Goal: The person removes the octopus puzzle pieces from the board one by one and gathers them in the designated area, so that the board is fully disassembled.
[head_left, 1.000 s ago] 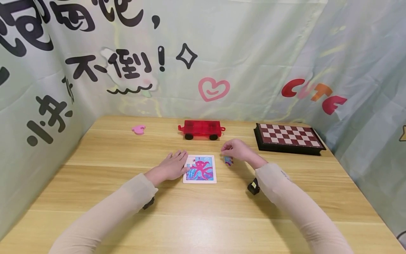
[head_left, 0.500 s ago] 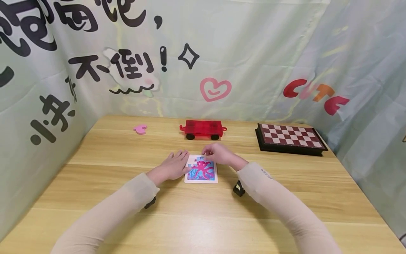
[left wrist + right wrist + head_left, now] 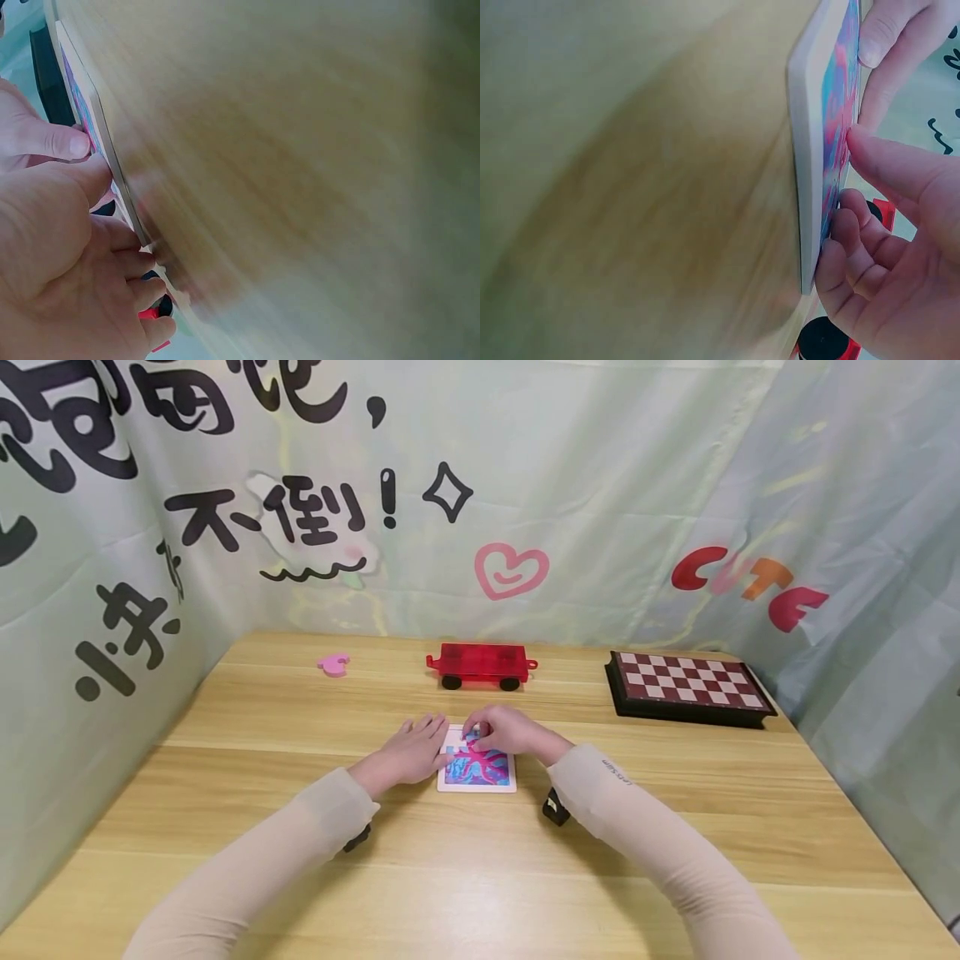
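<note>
Pink-and-blue puzzle (image 3: 477,775) on the tabletop (image 3: 450,877), frame centre, left grip (image 3: 409,752) with straight fingers at its left edge, right grip (image 3: 507,732) pinching a puzzle piece (image 3: 467,735) over its upper part, red wagon (image 3: 482,662) higher up.

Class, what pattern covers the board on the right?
Dark red and white checks; the board shows best in the head view.

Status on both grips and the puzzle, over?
Left grip resting at left edge of puzzle. Right grip pinching puzzle piece, mostly hidden, over its upper part. Puzzle flat on table. Red wagon behind, not in the way.
</note>
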`<state>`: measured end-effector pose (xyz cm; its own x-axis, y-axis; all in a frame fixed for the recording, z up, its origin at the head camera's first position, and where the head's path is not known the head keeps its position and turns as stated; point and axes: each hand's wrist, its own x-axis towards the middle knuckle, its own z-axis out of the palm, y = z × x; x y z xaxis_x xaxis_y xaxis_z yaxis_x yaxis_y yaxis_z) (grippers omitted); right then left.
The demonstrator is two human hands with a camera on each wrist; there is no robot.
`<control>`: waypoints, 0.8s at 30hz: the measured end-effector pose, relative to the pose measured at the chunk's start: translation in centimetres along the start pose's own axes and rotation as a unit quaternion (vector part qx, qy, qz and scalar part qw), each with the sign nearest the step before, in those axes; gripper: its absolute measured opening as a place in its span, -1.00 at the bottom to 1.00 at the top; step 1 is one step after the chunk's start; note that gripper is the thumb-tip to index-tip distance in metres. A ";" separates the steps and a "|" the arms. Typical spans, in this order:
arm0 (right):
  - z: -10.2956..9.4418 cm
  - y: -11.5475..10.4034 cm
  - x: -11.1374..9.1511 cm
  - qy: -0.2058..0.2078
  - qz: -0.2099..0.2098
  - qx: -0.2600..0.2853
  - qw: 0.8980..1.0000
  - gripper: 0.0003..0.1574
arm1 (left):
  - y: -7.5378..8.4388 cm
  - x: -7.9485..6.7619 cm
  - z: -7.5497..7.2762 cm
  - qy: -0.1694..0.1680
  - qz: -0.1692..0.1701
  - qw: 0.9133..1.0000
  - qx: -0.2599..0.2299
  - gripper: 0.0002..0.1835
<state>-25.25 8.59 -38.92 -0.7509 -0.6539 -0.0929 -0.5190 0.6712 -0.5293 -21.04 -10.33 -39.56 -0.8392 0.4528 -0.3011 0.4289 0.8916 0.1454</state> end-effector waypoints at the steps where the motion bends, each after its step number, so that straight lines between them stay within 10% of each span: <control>1: 0.0 0.0 0.0 -0.001 -0.001 -0.002 1.000 -0.77 | 0.0 0.0 0.0 0.001 0.002 1.000 -0.002 -0.26; 24: 0.2 -0.2 0.1 0.018 0.045 0.040 0.998 -0.69 | 0.0 -0.1 -0.1 0.007 0.011 1.000 -0.008 -0.28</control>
<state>-25.13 8.34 -39.03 -0.8078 -0.5786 -0.1124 -0.4163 0.6951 -0.5861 -20.98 -10.38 -39.40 -0.8349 0.4715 -0.2840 0.4415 0.8817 0.1662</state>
